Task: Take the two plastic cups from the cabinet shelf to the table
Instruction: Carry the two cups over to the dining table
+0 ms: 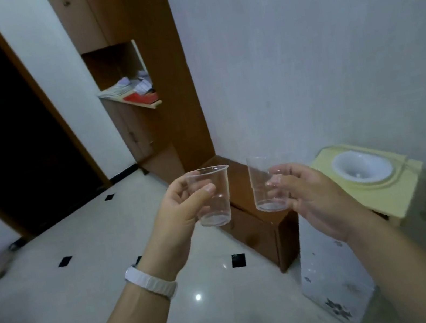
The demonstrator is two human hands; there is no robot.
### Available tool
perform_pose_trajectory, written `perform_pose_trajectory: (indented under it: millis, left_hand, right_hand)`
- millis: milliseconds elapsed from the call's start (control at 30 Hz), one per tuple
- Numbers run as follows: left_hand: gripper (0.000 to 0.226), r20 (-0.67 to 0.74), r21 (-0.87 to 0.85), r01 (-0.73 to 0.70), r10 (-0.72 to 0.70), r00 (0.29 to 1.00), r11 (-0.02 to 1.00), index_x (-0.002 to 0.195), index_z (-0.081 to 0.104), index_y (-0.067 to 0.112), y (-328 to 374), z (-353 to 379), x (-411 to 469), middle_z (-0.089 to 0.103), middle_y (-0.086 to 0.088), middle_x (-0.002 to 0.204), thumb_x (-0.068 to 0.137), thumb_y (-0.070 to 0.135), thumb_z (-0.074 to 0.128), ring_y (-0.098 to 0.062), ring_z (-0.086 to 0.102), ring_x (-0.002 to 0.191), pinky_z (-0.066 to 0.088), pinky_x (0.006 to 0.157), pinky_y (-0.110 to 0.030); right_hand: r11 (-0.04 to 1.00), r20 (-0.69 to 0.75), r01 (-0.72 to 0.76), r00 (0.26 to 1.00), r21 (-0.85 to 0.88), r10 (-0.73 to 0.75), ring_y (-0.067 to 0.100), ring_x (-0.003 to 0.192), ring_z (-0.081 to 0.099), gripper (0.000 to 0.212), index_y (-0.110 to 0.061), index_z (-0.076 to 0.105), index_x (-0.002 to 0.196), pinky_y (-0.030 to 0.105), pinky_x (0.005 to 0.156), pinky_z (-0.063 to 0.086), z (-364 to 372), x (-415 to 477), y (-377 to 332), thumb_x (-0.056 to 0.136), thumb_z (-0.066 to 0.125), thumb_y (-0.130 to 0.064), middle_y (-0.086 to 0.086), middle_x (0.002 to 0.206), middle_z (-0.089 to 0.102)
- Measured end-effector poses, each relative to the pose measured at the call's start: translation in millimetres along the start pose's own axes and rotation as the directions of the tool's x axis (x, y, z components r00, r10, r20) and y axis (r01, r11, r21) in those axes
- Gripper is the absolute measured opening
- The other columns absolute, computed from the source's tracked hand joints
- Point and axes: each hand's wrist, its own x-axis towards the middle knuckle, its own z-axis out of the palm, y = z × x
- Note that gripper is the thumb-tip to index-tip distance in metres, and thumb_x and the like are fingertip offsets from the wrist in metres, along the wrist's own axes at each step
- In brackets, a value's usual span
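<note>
A single wide-angle view from the person's head looks forward and down toward the wooden cabinet (pixel 133 70) in the room's corner. Both forearms reach in close from the bottom edge, well nearer than the cabinet.

Low cabinet (pixel 257 227) under grips; floor (pixel 96 267) open.

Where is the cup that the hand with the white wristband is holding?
In the head view, the left cup is held upright in the left hand, just left of centre, in the air above the floor. The right cup is beside it, not touching.

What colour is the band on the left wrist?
White wristband, seen clearly in the head view.
</note>
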Motion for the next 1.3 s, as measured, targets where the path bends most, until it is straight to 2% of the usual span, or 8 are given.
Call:
perform_pose_trajectory:
  millis: [200, 333, 433, 567, 767, 900, 1067, 1300]
  left_hand:
    - [0.051, -0.19, 0.005, 0.033, -0.031, 0.981, 0.999, 0.118, 0.061, 0.018, -3.6, -73.7, 24.3, 0.074, -0.001, 0.107, 0.069, 0.029, 0.072, -0.019, 0.069, 0.1, 0.052, 0.087, -0.038]
    - [0.052, -0.294, -0.016, 0.036, -0.039, 0.955, 0.999, 0.12, 0.06, 0.018, -14.7, -133.2, 49.6, 0.071, -0.004, 0.112, 0.07, 0.029, 0.071, -0.02, 0.067, 0.102, 0.051, 0.088, -0.037]
    - [0.04, -0.348, -0.019, 0.018, -0.023, 0.937, 1.0, 0.119, 0.06, 0.018, -23.6, -184.3, 79.0, 0.07, -0.005, 0.115, 0.08, 0.02, 0.07, -0.021, 0.066, 0.104, 0.052, 0.091, -0.038]
    - [0.04, -0.405, -0.04, 0.002, -0.018, 0.914, 0.999, 0.12, 0.06, 0.016, -24.3, -259.3, 124.7, 0.069, -0.007, 0.115, 0.081, 0.019, 0.069, -0.023, 0.066, 0.104, 0.053, 0.087, -0.034]
    - [0.035, -0.418, -0.002, -0.047, 0.041, 0.907, 0.999, 0.12, 0.059, 0.021, -8.6, -361.7, 182.6, 0.07, -0.002, 0.114, 0.086, 0.02, 0.068, -0.015, 0.067, 0.102, 0.052, 0.085, -0.032]
    - [0.037, -0.438, 0.009, -0.044, 0.043, 0.898, 0.999, 0.119, 0.06, 0.023, -6.7, -404.3, 207.4, 0.07, -0.002, 0.115, 0.083, 0.024, 0.07, -0.017, 0.066, 0.103, 0.052, 0.085, -0.033]
    - [0.048, -0.494, 0.008, -0.027, 0.027, 0.869, 1.0, 0.119, 0.06, 0.021, -13.4, -456.5, 235.1, 0.069, -0.005, 0.115, 0.074, 0.031, 0.073, -0.019, 0.066, 0.104, 0.052, 0.084, -0.034]
    - [0.053, -0.59, -0.017, 0.016, -0.023, 0.807, 1.0, 0.119, 0.061, 0.019, -31.9, -532.4, 298.7, 0.07, -0.007, 0.113, 0.069, 0.032, 0.074, -0.022, 0.067, 0.102, 0.049, 0.08, -0.034]
  right_hand:
    - [0.995, 0.194, -0.076, 0.977, -0.057, 0.086, 0.03, 0.103, 0.064, 0.043, -0.016, 0.062, 0.115, 0.049, 0.098, 0.05, 66.7, 76.5, 22.6, 0.076, 0.075, -0.03, 0.018, 0.118, 0.064]
    - [0.988, 0.288, -0.1, 0.949, -0.117, 0.13, 0.029, 0.104, 0.061, 0.036, -0.017, 0.062, 0.116, 0.042, 0.092, 0.052, 125.5, 126.8, 50.0, 0.083, 0.069, -0.027, 0.018, 0.117, 0.062]
    - [0.982, 0.321, -0.1, 0.936, -0.161, 0.148, 0.027, 0.102, 0.062, 0.042, -0.018, 0.06, 0.118, 0.038, 0.088, 0.052, 174.0, 170.9, 67.5, 0.08, 0.07, -0.033, 0.016, 0.114, 0.063]
    - [0.973, 0.353, -0.096, 0.921, -0.209, 0.167, 0.027, 0.102, 0.062, 0.04, -0.02, 0.06, 0.118, 0.045, 0.095, 0.05, 243.3, 232.0, 78.0, 0.082, 0.069, -0.034, 0.014, 0.112, 0.063]
    - [0.969, 0.403, -0.059, 0.902, -0.242, 0.155, 0.028, 0.106, 0.061, 0.039, -0.018, 0.058, 0.119, 0.04, 0.091, 0.052, 340.6, 305.7, 85.3, 0.084, 0.068, -0.032, 0.013, 0.114, 0.062]
    - [0.97, 0.438, -0.055, 0.885, -0.235, 0.156, 0.028, 0.106, 0.061, 0.042, -0.019, 0.052, 0.125, 0.032, 0.082, 0.053, 387.4, 340.6, 91.9, 0.086, 0.065, -0.028, 0.012, 0.114, 0.06]
    - [0.974, 0.482, -0.074, 0.859, -0.214, 0.171, 0.029, 0.105, 0.062, 0.05, -0.024, 0.054, 0.123, 0.035, 0.083, 0.054, 440.9, 392.9, 105.5, 0.078, 0.073, -0.035, 0.016, 0.117, 0.061]
    - [0.968, 0.561, -0.101, 0.8, -0.228, 0.215, 0.027, 0.102, 0.063, 0.043, -0.026, 0.056, 0.12, 0.04, 0.087, 0.054, 513.1, 487.9, 146.3, 0.081, 0.071, -0.032, 0.015, 0.115, 0.062]
